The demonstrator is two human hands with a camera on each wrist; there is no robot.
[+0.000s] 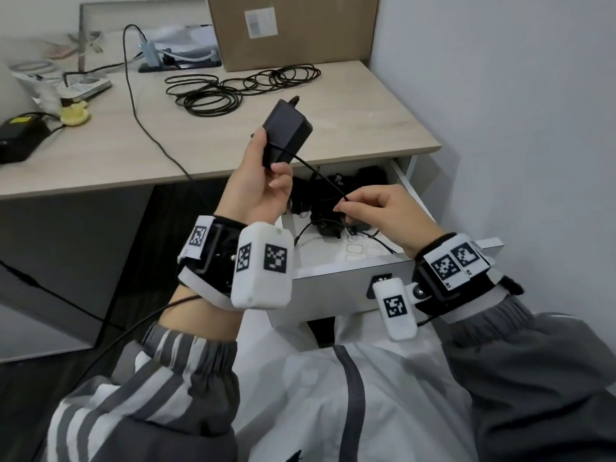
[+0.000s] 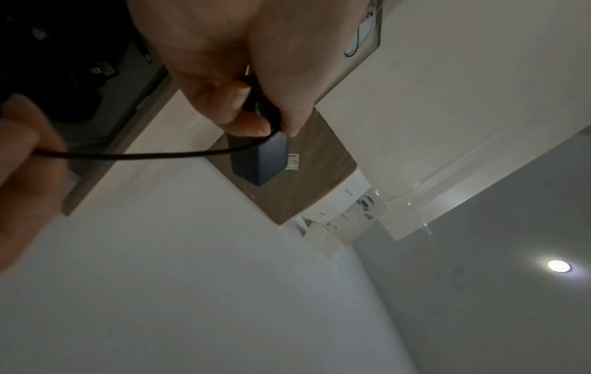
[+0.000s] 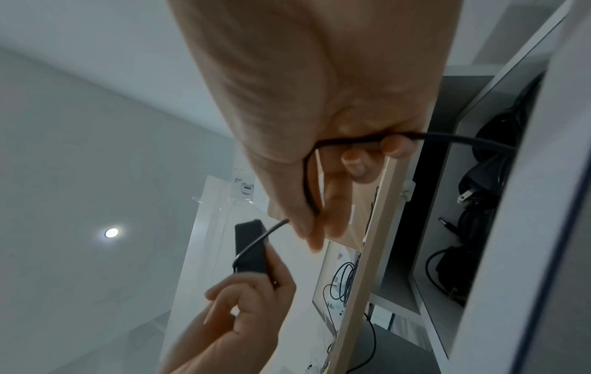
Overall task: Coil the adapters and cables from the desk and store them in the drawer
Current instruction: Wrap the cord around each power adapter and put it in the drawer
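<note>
My left hand [image 1: 263, 181] grips a black power adapter [image 1: 286, 133] upright above the desk's front edge; the adapter [image 2: 259, 162] also shows past my curled fingers in the left wrist view. Its thin black cable [image 1: 320, 176] runs down to my right hand [image 1: 366, 208], which pinches it above the open white drawer [image 1: 336, 271]. In the right wrist view the cable [image 3: 351, 140] bends through my fingers and trails into the drawer [image 3: 479, 202]. Other black adapters and cables [image 1: 333, 195] lie in the drawer. A loose black cable in coils [image 1: 240, 85] lies on the desk [image 1: 333, 105].
A cardboard box [image 1: 293, 28] stands at the back of the desk by the right wall. Another black adapter [image 1: 20, 135] with a yellow label lies at the left edge. A single cable [image 1: 146, 128] crosses the desk and drops over its front. Clutter fills the far left.
</note>
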